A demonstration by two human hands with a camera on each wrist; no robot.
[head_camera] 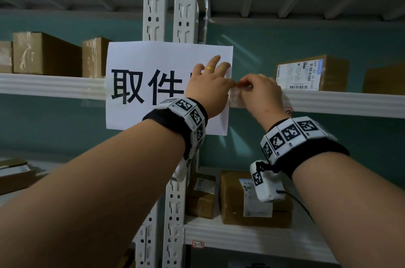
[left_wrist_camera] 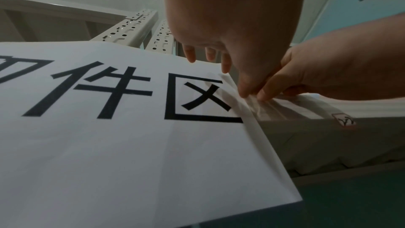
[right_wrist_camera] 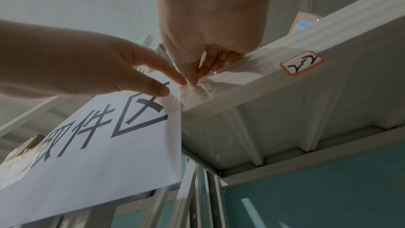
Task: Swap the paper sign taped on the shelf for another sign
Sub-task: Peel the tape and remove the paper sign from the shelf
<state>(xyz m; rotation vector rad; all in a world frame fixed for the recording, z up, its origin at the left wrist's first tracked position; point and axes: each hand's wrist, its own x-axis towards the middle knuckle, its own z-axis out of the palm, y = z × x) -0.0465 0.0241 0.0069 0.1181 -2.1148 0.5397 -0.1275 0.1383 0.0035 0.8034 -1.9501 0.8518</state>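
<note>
A white paper sign (head_camera: 140, 65) with large black characters hangs across the white shelf beam (head_camera: 339, 103), over the two uprights. My left hand (head_camera: 208, 83) lies on the sign's right part with its fingers straight and spread, pressing the paper. In the left wrist view its thumb touches the sign (left_wrist_camera: 109, 145) at the right edge. My right hand (head_camera: 260, 92) pinches a strip of clear tape (head_camera: 237, 97) that joins the sign's right edge to the beam. In the right wrist view the tape (right_wrist_camera: 203, 93) is crumpled under the right hand (right_wrist_camera: 197, 80).
Perforated white uprights (head_camera: 153, 4) run behind the sign. Cardboard parcels stand on the upper shelf at left (head_camera: 46, 54) and right (head_camera: 311, 72), and more on the lower shelf (head_camera: 252, 197). A small red-edged label (right_wrist_camera: 301, 63) sticks on the beam. A teal wall lies behind.
</note>
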